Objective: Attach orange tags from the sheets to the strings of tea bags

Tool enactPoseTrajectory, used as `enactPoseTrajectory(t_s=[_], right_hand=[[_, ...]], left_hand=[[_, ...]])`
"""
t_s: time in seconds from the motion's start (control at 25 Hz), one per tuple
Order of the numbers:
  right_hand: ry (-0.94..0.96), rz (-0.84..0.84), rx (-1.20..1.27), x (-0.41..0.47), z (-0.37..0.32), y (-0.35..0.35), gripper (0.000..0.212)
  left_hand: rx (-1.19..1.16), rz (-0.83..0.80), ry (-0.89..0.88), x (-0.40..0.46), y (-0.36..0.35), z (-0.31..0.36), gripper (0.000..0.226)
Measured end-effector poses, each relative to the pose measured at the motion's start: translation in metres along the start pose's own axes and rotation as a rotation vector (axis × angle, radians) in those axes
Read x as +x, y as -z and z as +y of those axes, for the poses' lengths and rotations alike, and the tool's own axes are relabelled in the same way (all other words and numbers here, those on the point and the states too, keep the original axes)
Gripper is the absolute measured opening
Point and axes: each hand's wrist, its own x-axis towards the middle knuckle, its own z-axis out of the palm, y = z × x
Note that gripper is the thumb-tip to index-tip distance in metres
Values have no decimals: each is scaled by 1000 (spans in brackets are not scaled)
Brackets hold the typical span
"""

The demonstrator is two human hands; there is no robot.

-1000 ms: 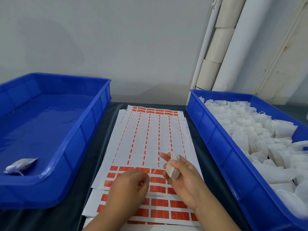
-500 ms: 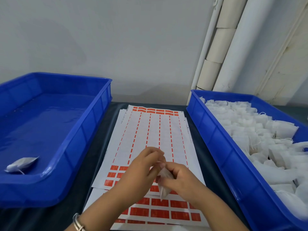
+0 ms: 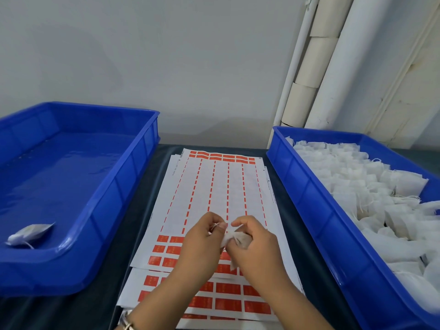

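**Q:** Hands first. What's each one got?

**Me:** Both hands meet over the near half of the top white sheet of peel-off orange tags [image 3: 221, 186]. My right hand [image 3: 256, 248] has its fingers curled round a small white paper tea bag [image 3: 240, 241]. My left hand [image 3: 202, 244] pinches something small at thumb and forefinger. It looks like the thin white string [image 3: 216, 225], maybe with a tag on it, but it's too small to say.

**Q:** Which way does the bag lie from the hands?

**Me:** It's in the right palm, with its crumpled top pointing left toward my left fingertips. So the string runs right to left across the little gap between the hands. My left hand is nearer the free end.

**Q:** So the next move turns on what?

**Me:** My guess is keeping that string taut between the hands so a tag can fold round it. If it goes slack, the tag could stick to itself or to the bag.

**Q:** Where's everything else?

**Me:** The large blue plastic tray on the right [image 3: 316, 210] is piled with untagged white bags. The large blue plastic tray on the left [image 3: 114, 206] has one lone white tea bag [image 3: 28, 234] at its near corner. More orange-tag sheets are stacked under my wrists. All of it sits on a dark tabletop [image 3: 90, 310].
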Motion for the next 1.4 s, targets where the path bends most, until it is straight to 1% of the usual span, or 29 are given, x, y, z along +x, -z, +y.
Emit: enactPoseTrajectory(t_s=[0.08,0.16,0.2,0.24,0.32,0.4,0.44,0.48,0.52,0.56,0.6,0.64,0.72,0.76,0.84,0.88,0.92,1.0,1.08,1.12,1.2,1.28,1.32,1.4], right_hand=[[197,144,-127,-4,2,-4,11],[421,318,-291,-6,6,-7,17],[504,390,-348,-6,9,-7,20],[564,429,-390,-6,10,-7,21],[638,430,-470,-6,11,-6,19],[633,399,-531,-6,11,-3,16],[569,371,-521,-6,9,-3,14],[446,335,-465,-6,5,-3,10],[279,280,-364,-4,0,-2,5],[91,184,-224,-2,-4,0,7],[-83,73,-88,0,-6,3,12],[-212,-18,10,2,-8,8,13],[-392,-178,251,4,-11,17,15],[-470,-252,434,5,-12,20,16],[-584,-376,826,4,-11,24,12],[-621,-422,972,3,-11,24,12],[-648,-454,1068,3,-9,24,15],[-690,-482,1142,2,-6,24,19],[-697,-484,1137,3,-5,24,20],[-685,-478,1115,3,-5,24,18],[-631,-452,1040,4,-4,24,17],[-577,-424,973,4,-4,24,21],[-565,-406,953,4,-4,23,23],[-553,-377,905,3,-5,22,26]], left_hand=[[-41,28,15,0,-1,2,21],[-72,32,32,1,-1,6,22],[-89,27,48,1,-2,7,22],[-102,25,64,1,-3,9,23],[-120,29,86,1,-4,11,23],[-131,26,101,1,-3,13,21],[-173,12,102,1,-2,11,17],[-246,-21,106,1,1,11,15],[-317,-68,107,1,5,10,19],[-349,-109,104,2,9,8,29],[-339,-132,92,3,12,6,36],[-303,-131,77,4,15,4,39],[-216,-89,43,4,16,1,34],[-197,-64,31,4,16,1,29],[-181,-41,3,3,12,-1,21],[-151,-23,-31,1,9,-2,21],[-97,8,-81,-1,7,-1,24],[33,76,-210,-5,4,0,33],[125,117,-321,-9,5,1,41],[155,111,-356,-10,6,1,44],[148,40,-397,-12,10,-1,44],[64,-55,-378,-14,11,1,32],[48,-66,-355,-14,11,2,24],[87,-13,-324,-11,9,3,17]])
